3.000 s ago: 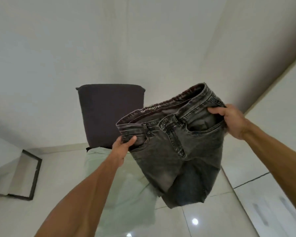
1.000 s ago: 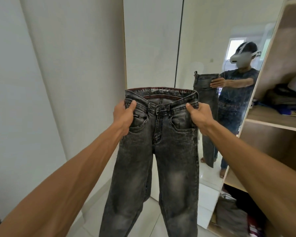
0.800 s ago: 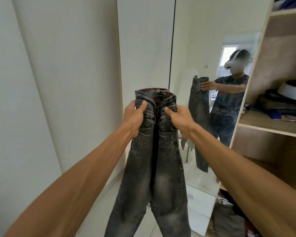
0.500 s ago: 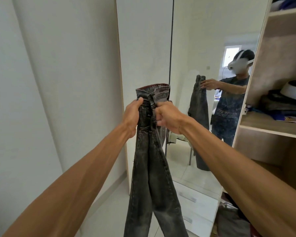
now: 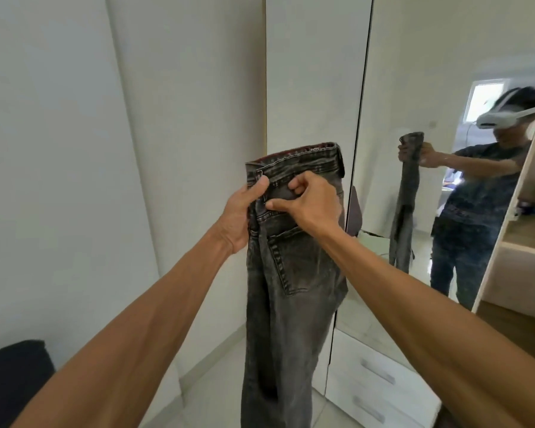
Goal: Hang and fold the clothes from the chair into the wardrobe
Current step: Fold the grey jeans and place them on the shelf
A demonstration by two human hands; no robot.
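Note:
Dark grey washed jeans hang in front of me, folded lengthwise with one leg over the other and a back pocket facing me. My left hand grips the folded edge just under the waistband on the left. My right hand pinches the same waistband area from the right, fingers curled on the denim. The legs drop out of view at the bottom. The open wardrobe with wooden shelves stands at the far right.
A mirrored wardrobe door reflects a person holding the jeans. White drawers sit below the mirror. A white wall fills the left. A dark chair corner shows at the bottom left. Pale tiled floor lies below.
The jeans went from spread open by the waistband to folded in half lengthwise, my hands coming together. They have since turned so the back pocket faces me. My view swung slightly left.

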